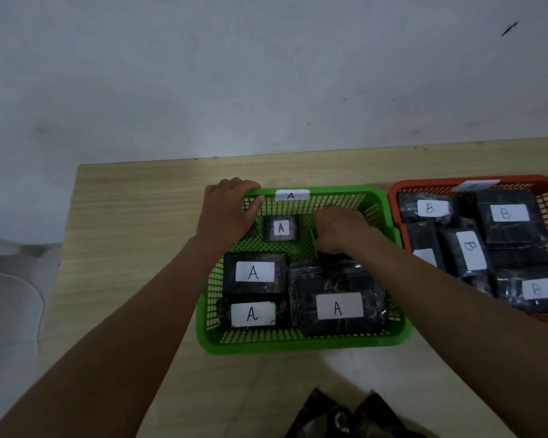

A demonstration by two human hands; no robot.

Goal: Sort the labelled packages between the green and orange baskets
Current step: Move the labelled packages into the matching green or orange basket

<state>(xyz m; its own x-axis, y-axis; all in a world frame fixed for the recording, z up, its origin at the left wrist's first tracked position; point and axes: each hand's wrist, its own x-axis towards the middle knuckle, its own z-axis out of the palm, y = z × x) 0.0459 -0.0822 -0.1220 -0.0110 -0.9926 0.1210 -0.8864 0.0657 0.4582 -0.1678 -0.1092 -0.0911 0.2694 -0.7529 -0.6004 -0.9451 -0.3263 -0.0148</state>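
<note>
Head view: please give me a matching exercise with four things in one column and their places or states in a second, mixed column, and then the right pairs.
1. green basket
2. orange basket
3. left hand
4. right hand

a. holds packages labelled B
b. grips a basket's far rim
c. holds packages labelled A
d. reaches down inside a basket

Pairs: 1-c, 2-a, 3-b, 4-d
</note>
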